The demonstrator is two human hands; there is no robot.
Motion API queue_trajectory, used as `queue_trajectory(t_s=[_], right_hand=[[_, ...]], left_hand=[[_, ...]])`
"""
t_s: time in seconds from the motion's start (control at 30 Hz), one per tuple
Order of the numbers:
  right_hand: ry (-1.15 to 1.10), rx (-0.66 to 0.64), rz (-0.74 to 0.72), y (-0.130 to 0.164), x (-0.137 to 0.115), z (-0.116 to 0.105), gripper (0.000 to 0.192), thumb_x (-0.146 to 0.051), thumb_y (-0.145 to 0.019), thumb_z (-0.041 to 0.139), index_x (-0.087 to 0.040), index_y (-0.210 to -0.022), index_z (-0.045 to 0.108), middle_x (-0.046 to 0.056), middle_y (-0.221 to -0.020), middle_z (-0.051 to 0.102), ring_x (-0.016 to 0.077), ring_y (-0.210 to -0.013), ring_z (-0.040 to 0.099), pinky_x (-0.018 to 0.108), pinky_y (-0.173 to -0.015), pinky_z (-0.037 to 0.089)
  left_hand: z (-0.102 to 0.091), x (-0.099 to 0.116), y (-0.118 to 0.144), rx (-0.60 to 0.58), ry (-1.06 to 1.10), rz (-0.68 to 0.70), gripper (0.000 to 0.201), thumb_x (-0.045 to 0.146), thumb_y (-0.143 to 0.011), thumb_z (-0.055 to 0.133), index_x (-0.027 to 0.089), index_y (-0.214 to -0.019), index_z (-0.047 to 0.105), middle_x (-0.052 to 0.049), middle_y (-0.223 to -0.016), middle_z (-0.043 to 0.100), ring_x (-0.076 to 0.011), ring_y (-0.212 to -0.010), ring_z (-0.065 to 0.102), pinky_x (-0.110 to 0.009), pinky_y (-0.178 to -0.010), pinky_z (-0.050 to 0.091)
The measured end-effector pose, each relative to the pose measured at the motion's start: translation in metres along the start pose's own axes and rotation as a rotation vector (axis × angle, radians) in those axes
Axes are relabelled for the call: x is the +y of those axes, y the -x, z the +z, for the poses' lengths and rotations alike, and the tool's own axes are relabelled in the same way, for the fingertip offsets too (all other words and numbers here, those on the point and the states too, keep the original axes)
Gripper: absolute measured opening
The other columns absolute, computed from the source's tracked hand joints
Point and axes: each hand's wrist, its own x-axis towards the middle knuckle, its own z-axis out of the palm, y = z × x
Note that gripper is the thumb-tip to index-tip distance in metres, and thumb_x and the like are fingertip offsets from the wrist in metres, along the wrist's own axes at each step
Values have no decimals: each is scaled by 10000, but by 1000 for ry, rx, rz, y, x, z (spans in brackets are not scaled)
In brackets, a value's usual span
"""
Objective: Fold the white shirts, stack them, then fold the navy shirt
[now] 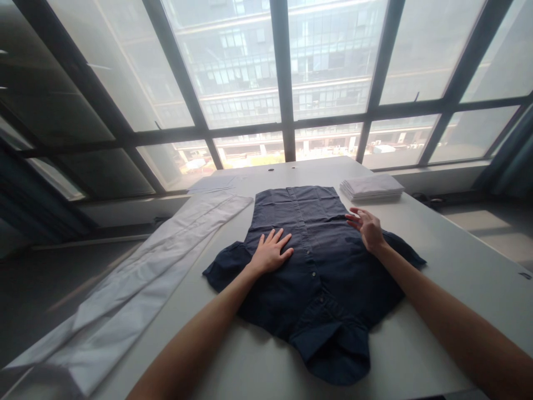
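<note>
A dark navy button-up shirt [310, 283] lies spread flat, front side up, with its collar toward me and its hem toward the window. Its short sleeves stick out to both sides, and a line of buttons runs down the middle. My left hand [271, 253] rests flat on the left half of the shirt, fingers spread. Over the right side edge of the shirt is my right hand [367, 226], its fingers loosely extended and apart with nothing visible in them. Whether its fingertips touch the cloth I cannot tell.
The shirt lies on a white table [445, 255]. A folded stack of white cloth [370, 187] sits at the back right. Long white fabric [154, 266] runs along the left edge and hangs toward me. Pale flat sheets [216, 184] lie at the back left, before large windows.
</note>
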Motion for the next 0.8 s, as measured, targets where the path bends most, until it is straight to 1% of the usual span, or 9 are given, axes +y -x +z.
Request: queue_trajectory(t_s=[0.13, 0.2, 0.27, 0.33, 0.43, 0.5, 0.57, 0.67, 0.8], right_hand=[[39, -294, 0, 19, -3, 14, 165, -175, -942, 590, -197, -1002, 742, 59, -1202, 730, 187, -994, 730, 281, -822, 621], [35, -436, 67, 27, -4, 19, 180, -232, -964, 582, -183, -1028, 744, 83, -1250, 716, 215, -1016, 727, 326, -857, 616], [17, -575, 205, 34, -7, 22, 247, -312, -1000, 548, -170, -1070, 737, 116, -1256, 714, 243, -1034, 725, 375, -886, 608], [-16, -680, 389, 38, -9, 21, 332, -387, -1030, 502, -156, -1131, 718, 154, -1256, 709, 265, -1052, 724, 427, -918, 595], [-26, -742, 606, 38, -7, 16, 395, -423, -1052, 454, -138, -1213, 675, 179, -1239, 708, 270, -1076, 721, 446, -946, 582], [-17, -709, 662, 34, -3, 11, 395, -412, -1060, 435, -131, -1228, 656, 179, -1204, 716, 264, -1076, 721, 432, -931, 593], [-48, -623, 670, 25, 2, 6, 383, -401, -1061, 430, -135, -1239, 640, 182, -1185, 714, 266, -1075, 722, 433, -905, 608], [-136, -425, 643, 8, 4, -4, 346, -372, -1058, 422, -159, -1253, 613, 188, -1216, 684, 270, -1075, 721, 446, -862, 629], [-192, -125, 542, -16, 1, -20, 287, -323, -1042, 407, -193, -1208, 602, 176, -1291, 618, 256, -1079, 708, 431, -802, 651]], left_hand=[[1, 0, 0, 1, -1, 0, 668, 687, -1005, 293, 363, -1587, 337, -16, -1690, 224, -315, -1560, 148, -603, -1227, 134], [1, -1, 0, -1, -4, 0, 666, 686, -1006, 293, 365, -1588, 335, -16, -1690, 222, -314, -1560, 146, -603, -1227, 136], [1, -1, 0, 1, -5, 0, 663, 684, -1007, 293, 367, -1589, 331, -16, -1691, 219, -313, -1560, 145, -605, -1226, 136], [1, -1, 0, 3, -4, -1, 664, 685, -1007, 291, 368, -1589, 330, -18, -1693, 214, -314, -1560, 145, -609, -1224, 137], [2, -1, 0, 4, -1, 0, 670, 691, -1005, 286, 366, -1589, 331, -20, -1693, 213, -318, -1560, 145, -613, -1223, 135], [2, -1, -1, 3, 0, 0, 672, 694, -1003, 285, 368, -1588, 333, -17, -1693, 214, -320, -1560, 144, -611, -1224, 135], [1, 0, -1, 2, 0, -1, 670, 694, -1002, 285, 371, -1588, 334, -12, -1692, 215, -319, -1560, 142, -606, -1226, 135], [0, 0, 0, -3, 5, -2, 667, 687, -1004, 292, 368, -1588, 335, -12, -1692, 214, -318, -1561, 142, -604, -1226, 132], [-1, 0, 0, -11, 12, -6, 667, 685, -1004, 303, 363, -1587, 340, -17, -1692, 214, -317, -1561, 140, -608, -1225, 128]])
